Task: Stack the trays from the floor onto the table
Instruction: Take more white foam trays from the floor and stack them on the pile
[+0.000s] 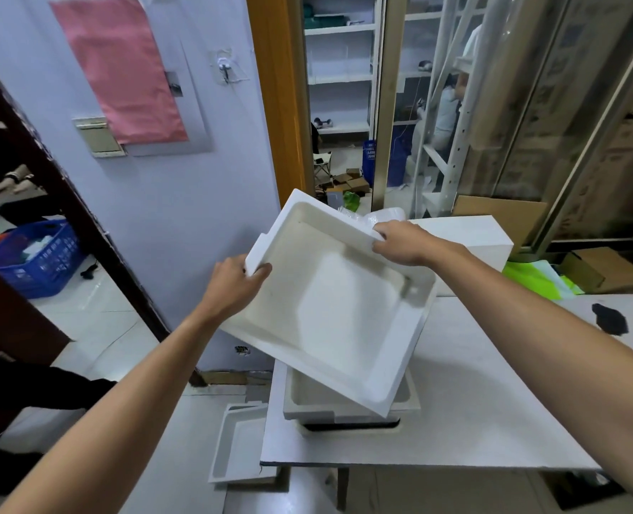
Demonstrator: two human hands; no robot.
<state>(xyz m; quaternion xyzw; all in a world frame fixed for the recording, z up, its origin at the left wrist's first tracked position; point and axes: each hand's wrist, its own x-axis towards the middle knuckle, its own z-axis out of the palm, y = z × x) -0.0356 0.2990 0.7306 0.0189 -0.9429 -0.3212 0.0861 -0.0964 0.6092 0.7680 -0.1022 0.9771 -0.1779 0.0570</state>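
Observation:
I hold a white foam tray (337,309) tilted in the air over the left end of the white table (493,383). My left hand (233,287) grips its left rim and my right hand (404,243) grips its far right rim. Its lower corner hangs just over a stack of white trays (348,411) that sits on the table; whether they touch is unclear. Another white tray (237,447) lies on the floor beside the table's left edge, partly hidden under the tabletop.
A white foam box (470,239) stands at the table's far side, a black object (609,319) lies at its right. A blue crate (37,254) sits on the floor at left. Cardboard boxes (600,268) and shelving stand behind the table.

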